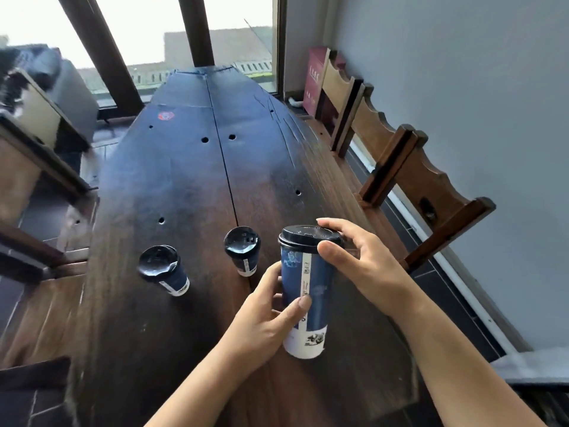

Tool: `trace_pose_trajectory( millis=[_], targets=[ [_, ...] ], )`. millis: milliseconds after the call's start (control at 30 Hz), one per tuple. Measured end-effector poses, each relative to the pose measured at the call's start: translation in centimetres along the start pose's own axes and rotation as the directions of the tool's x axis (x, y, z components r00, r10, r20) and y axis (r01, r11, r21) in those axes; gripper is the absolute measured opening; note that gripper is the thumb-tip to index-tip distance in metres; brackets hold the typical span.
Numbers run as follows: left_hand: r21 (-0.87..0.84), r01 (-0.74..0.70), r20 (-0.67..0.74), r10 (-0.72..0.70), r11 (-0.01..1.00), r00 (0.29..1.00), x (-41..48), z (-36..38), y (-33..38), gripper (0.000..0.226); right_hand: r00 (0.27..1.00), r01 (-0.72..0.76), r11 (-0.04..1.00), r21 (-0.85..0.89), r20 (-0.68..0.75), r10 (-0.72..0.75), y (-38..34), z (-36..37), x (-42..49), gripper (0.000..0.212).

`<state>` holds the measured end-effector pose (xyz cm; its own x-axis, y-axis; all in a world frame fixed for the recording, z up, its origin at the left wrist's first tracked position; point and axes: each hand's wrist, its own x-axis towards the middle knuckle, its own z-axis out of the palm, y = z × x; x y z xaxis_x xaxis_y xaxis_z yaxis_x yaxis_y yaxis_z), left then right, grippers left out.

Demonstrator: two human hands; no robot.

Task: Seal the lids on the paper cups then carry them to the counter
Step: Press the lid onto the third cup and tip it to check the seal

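Observation:
A tall blue and white paper cup [311,291] with a black lid [308,238] is held near the front of the dark wooden table [184,180]. My left hand [271,315] grips its body from the left, thumb across the front. My right hand [366,266] holds the lid's right rim, thumb and fingers pinching its edge. Two more blue cups with black lids stand on the table to the left: one [243,251] just left of the held cup, another [163,269] further left.
Wooden chairs [415,167] line the right side against a grey wall. On the left are a bench and a chair [40,167]. A dark post [197,29] rises at the table's far end before a window. A red box [314,78] stands in the far right corner.

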<state>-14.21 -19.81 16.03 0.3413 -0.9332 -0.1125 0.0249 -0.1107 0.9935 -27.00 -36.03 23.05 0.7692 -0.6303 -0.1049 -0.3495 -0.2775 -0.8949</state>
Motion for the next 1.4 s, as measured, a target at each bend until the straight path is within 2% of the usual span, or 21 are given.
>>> trace_pose_trajectory(
  millis=[167, 367, 967, 1200, 1400],
  targets=[
    [-0.017, -0.085, -0.012, 0.085, 0.996, 0.996, -3.6, -2.6, 2.2, 0.069, 0.999, 0.032, 0.999, 0.032, -0.014, -0.031, -4.0, 2.0, 0.2, 0.069],
    [-0.049, -0.154, 0.043, 0.156, 0.987, 0.987, -5.9, -4.5, 3.6, 0.077, 0.998, 0.055, 0.996, 0.075, 0.035, -0.057, -6.5, 3.3, 0.9, 0.065],
    [-0.055, -0.126, 0.031, 0.128, 0.991, 0.991, -4.5, -3.9, 3.3, 0.084, 0.994, 0.009, 0.995, 0.1, 0.106, -0.019, -5.4, 2.3, 2.3, 0.063],
    [0.023, -0.065, 0.005, 0.065, 0.998, 0.998, -3.4, -3.3, 2.3, 0.077, 0.992, -0.007, 0.998, 0.064, 0.126, -0.001, -3.7, 1.8, 2.6, 0.06],
    [0.024, 0.01, -0.07, -0.008, 1.0, 0.998, -1.6, -0.2, 0.1, 0.06, 0.981, -0.003, 1.0, 0.0, 0.192, 0.003, -0.1, -0.5, 2.7, 0.077]
  ],
)
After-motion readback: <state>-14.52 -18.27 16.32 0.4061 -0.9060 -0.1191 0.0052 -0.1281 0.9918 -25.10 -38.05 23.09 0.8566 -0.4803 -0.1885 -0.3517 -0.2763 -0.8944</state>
